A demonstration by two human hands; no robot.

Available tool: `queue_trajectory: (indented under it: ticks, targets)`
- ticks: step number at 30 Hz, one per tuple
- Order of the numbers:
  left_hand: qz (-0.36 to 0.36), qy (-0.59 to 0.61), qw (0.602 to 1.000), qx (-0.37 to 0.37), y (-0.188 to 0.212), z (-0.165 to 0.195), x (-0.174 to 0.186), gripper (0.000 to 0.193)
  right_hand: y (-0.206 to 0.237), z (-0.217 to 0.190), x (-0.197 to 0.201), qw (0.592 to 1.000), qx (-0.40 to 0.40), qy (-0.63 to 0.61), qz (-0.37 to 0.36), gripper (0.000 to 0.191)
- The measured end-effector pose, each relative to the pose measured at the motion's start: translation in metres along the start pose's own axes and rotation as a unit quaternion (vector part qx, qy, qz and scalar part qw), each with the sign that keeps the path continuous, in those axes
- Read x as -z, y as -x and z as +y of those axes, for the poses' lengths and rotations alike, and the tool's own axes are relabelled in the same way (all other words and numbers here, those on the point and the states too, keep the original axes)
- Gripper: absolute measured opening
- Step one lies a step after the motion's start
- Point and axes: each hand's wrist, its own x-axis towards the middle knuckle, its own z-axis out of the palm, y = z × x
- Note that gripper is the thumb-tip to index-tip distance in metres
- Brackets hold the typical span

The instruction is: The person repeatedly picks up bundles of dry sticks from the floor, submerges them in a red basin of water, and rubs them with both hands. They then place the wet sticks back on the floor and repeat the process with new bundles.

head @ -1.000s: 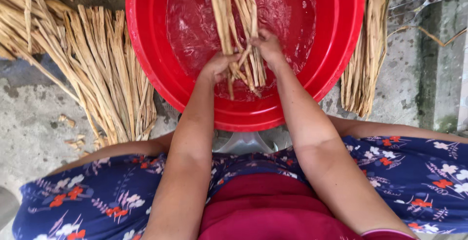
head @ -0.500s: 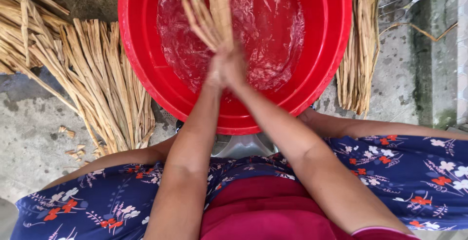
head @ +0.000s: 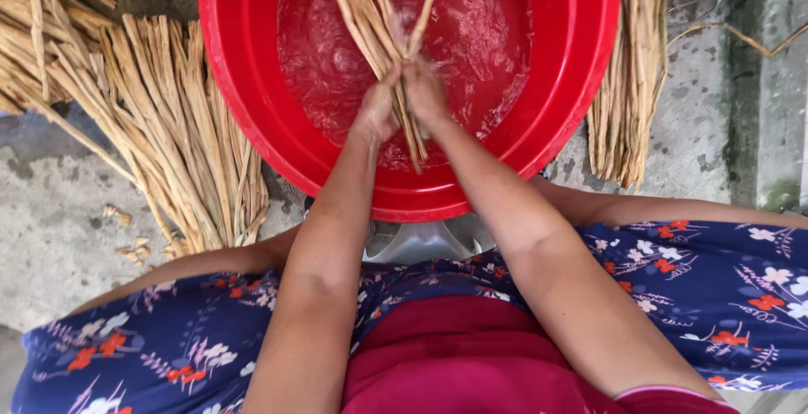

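Left hand (head: pixel 376 114) and right hand (head: pixel 425 94) clasped round reed bundle (head: pixel 379 18), mid red basin (head: pixel 252 86), rim well apart

A rough grey concrete floor (head: pixel 59 212) carries everything here. On it stands a big round red basin (head: pixel 244 86) filled with water, set just ahead of the person's knees. To the basin's left a broad heap of long dry tan strips (head: pixel 168 136) lies fanned across the floor, its near ends touching the basin's side, with a few short broken bits (head: pixel 126 246) scattered close by. To the basin's right a narrower bundle of the same strips (head: pixel 631 77) lies lengthwise, just beside the rim. A pale plastic stool (head: pixel 412 241) shows under the basin's near edge.
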Motion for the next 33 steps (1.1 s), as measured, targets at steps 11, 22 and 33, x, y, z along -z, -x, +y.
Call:
queue_trajectory:
  ticks: [11,22,33]
  targets:
    - [-0.032,-0.322,0.935,0.146,0.022,-0.021,0.008,0.058,0.005,-0.009,0.087,0.977,-0.137,0.110,-0.118,0.033]
    - [-0.096,-0.390,0.903,0.151,0.016,-0.027,0.013,0.060,-0.008,0.035,0.080,0.944,-0.074,0.252,-0.199,0.034]
    - [0.095,-0.373,0.919,0.085,0.025,-0.012,0.016,0.066,-0.003,0.033,0.073,0.944,-0.058,0.265,-0.188,0.035]
